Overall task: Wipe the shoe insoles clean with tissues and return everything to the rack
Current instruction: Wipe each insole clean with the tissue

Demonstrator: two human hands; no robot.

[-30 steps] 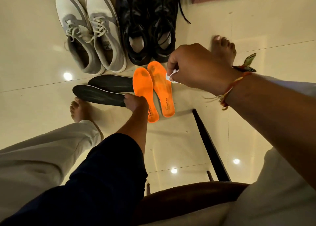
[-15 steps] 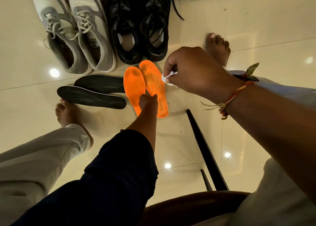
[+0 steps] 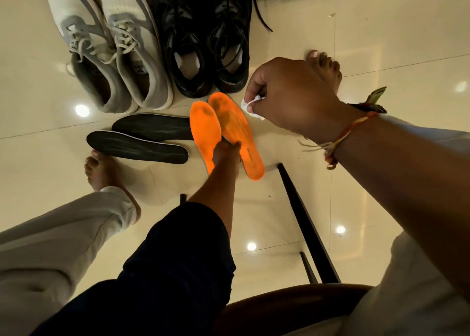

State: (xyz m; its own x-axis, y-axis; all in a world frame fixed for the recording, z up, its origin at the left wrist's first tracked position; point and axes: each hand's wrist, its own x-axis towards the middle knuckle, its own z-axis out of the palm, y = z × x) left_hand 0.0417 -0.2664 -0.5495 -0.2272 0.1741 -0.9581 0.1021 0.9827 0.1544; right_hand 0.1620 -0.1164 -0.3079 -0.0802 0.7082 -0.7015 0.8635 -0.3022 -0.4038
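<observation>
The bare left forearm reaches down at frame centre, left hand [image 3: 226,155] knuckles bent, grip unclear. Right hand [image 3: 292,96], upper right of centre, pinches a crumpled white tissue [image 3: 248,104] in curled fingers.

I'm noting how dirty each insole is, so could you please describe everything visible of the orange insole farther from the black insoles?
This orange insole is a thin, foam-like, bright orange piece with rounded ends, lying flat on the glossy tiled floor, toe end towards the black shoes. Dark smudges stain its forefoot. Its inner edge meets the twin orange insole. The left hand touches that edge near mid-length; whether it grips is unclear. The right hand pinches a white tissue beside the toe end.
</observation>
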